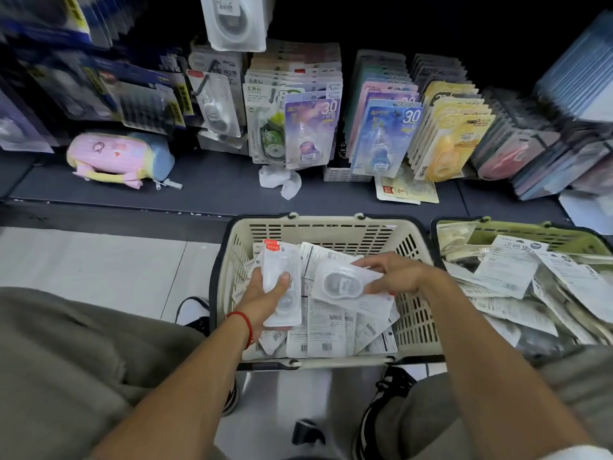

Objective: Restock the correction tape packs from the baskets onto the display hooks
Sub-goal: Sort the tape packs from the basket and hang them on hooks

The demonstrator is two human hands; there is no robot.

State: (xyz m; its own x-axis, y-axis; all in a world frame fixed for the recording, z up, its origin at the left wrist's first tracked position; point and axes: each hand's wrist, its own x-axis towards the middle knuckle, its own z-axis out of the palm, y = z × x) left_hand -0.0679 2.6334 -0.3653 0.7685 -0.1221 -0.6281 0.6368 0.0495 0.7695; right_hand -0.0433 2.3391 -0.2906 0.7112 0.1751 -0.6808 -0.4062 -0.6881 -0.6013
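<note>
Grey trouser legs and black-and-white sneakers (381, 403) frame the near edge, on a pale tiled floor (99, 260). Between them sits a cream slotted plastic basket (414, 323) filled with loose white carded correction tape packs (326, 333), many lying barcode side up. Over it, the left hand (265, 293), with a red string bracelet (243, 325) at the wrist, grips an upright clear blister pack with a red tab (282, 280), thumb pressed across its front. The right hand (394, 277) pinches a second white blister pack (348, 287) by its right edge, holding it tilted above the heap, just beside the first. To the right stands an olive-green plastic basket (564, 239) with more white packs. Beyond, a dark shelf (215, 190) carries a pastel pink-and-blue pouch (119, 159) and crumpled white paper (282, 180). Above hang rows of purple, blue and yellow carded tape packs (311, 134) on display hooks.
</note>
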